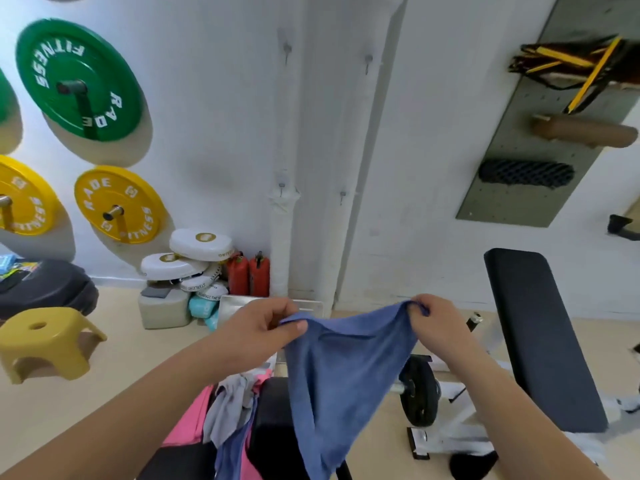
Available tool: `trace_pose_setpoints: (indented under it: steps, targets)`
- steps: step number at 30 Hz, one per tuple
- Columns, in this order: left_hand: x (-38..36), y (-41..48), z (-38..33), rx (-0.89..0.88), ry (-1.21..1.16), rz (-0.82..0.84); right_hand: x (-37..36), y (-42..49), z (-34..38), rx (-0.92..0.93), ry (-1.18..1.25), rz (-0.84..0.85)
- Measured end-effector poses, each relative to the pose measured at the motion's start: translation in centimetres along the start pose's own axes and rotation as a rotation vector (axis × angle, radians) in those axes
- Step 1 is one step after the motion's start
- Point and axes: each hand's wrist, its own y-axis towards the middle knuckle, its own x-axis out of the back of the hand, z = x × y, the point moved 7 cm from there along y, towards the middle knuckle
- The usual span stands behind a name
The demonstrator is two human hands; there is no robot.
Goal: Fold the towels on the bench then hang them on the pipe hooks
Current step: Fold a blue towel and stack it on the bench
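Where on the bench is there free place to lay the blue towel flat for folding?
The black bench pad shows bare between the blue towel, held up by the left hand and right hand, and the towel pile. That strip is narrow. The inclined bench to the right is bare. The near-left bench end is crowded.

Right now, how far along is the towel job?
Early on. Nothing looks done: the hooks on the white pipes hang bare. In hand: the left hand and right hand hold a blue towel up by its top corners, unfolded. Left: a pile of pink, grey and blue towels waits on the bench.
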Motion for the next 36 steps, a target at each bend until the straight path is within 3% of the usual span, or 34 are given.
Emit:
trace_pose_setpoints:
  steps: [6,11,16,21,25,28,32,36]
  targets:
    - [-2.8,1.1,-6.7,-0.107,-0.172,-0.066,-0.2,-5.6,10.0,0.315,0.447,0.249]
    - [-3.5,0.9,-6.8,-0.092,-0.204,-0.078,-0.6,-6.0,11.3,0.359,0.392,0.116]
    - [-4.3,0.4,-4.7,-0.029,-0.252,-0.109,-1.3,-6.0,11.6,0.421,0.175,0.039]
    - [-5.8,-0.6,-1.4,0.062,-0.348,0.055,0.4,-4.3,9.5,0.217,0.402,-0.123]
    - [-6.9,-1.9,1.7,0.153,-0.207,0.336,3.3,-1.6,5.4,0.016,0.454,-0.240]
    - [-7.0,-2.6,3.1,0.220,-0.151,0.437,6.5,0.2,1.3,-0.109,0.454,-0.344]
    - [-4.6,-2.6,5.0,0.288,-0.077,0.431,10.8,0.4,-5.9,-0.304,0.385,-0.494]
    - [-2.3,-1.6,4.5,0.230,0.025,0.320,10.7,0.3,-9.7,-0.361,0.313,-0.485]
